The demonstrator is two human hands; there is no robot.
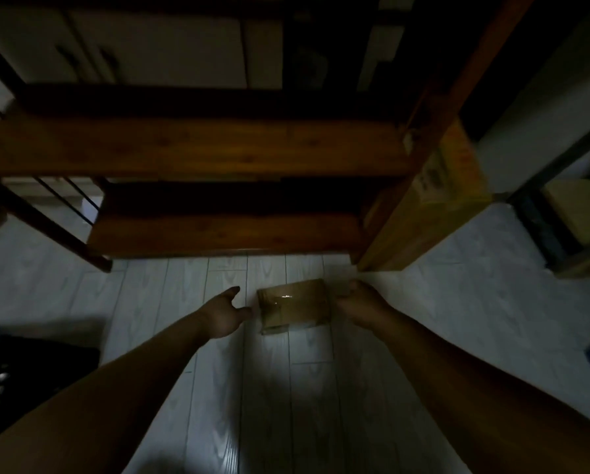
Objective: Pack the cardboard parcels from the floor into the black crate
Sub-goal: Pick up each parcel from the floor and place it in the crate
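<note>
A small cardboard parcel [295, 305] wrapped in shiny tape lies on the pale plank floor just in front of a wooden shelf. My right hand [360, 302] grips the parcel's right edge. My left hand [225, 313] is open with thumb and fingers spread, just left of the parcel and barely apart from it. The black crate [30, 371] stands at the left edge of the view, mostly in shadow, with round holes in its wall.
A low wooden shelf unit [218, 230] stands right behind the parcel. A large yellowish cardboard box [433, 200] leans at its right. A dark metal rack [560, 227] holding boxes is far right. The room is dim.
</note>
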